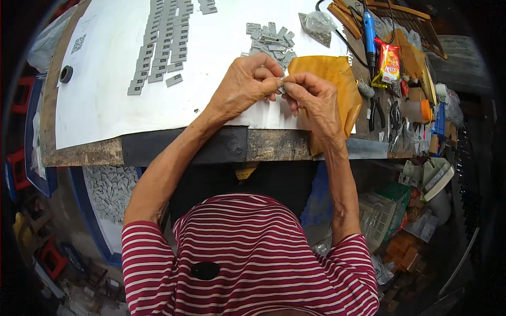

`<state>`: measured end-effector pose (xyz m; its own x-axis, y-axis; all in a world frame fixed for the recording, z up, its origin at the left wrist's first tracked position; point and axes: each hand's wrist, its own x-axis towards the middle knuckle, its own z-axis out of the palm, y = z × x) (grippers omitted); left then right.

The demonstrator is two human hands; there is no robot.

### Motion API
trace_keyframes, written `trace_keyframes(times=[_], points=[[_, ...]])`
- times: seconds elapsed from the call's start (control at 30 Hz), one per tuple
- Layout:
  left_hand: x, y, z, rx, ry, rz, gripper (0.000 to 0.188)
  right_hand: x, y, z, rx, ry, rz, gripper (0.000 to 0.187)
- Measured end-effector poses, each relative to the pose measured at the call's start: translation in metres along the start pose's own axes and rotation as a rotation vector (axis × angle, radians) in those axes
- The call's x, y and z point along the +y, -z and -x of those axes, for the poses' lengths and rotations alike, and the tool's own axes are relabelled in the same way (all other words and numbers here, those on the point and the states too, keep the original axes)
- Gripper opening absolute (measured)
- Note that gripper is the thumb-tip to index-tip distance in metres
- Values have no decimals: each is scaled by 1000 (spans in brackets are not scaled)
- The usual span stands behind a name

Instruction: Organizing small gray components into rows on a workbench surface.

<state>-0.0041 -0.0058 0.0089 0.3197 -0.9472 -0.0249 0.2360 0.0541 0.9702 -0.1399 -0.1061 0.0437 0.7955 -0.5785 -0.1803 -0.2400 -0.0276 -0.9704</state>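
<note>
My left hand (247, 81) and my right hand (316, 97) meet above the near part of the white sheet (110, 68) on the table. Between their fingertips they pinch a small grey piece (281, 89), mostly covered by the fingers. Just beyond my hands lies a loose pile of flat grey rectangular pieces (271, 39). More of these pieces stand in neat overlapping rows (171, 45) to the left, each with a dark spot. Under my right wrist spreads a yellow-brown sheet (340, 79) that hangs over the table edge.
At the right are a clear bag of tiny metal parts (316, 34), a blue electric screwdriver (370, 37), a red packet (389, 63) and pliers (394, 116). A black ring (66, 73) sits far left. Below the table, a blue-rimmed bin (92, 210) holds many grey pieces.
</note>
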Motion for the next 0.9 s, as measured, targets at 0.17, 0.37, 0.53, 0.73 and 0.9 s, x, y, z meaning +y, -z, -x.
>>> trace_keyframes(times=[0.17, 0.37, 0.53, 0.73, 0.9], points=[[-1, -2, -1, -22, -74, -146, 13, 6, -2, -1, 64, 21, -27, 11], [2, -2, 2, -22, -67, -150, 14, 3, -3, 0, 107, 22, -1, 9], [2, -2, 1, -50, -56, -101, 15, 5, 0, -1, 133, 52, 36, 8], [-1, -3, 1, -66, -16, -63, 15, 4, 4, -2, 142, 83, 100, 9], [-1, -4, 1, -70, -1, -92, 13, 8, 7, -3, 111, 87, 124, 9]])
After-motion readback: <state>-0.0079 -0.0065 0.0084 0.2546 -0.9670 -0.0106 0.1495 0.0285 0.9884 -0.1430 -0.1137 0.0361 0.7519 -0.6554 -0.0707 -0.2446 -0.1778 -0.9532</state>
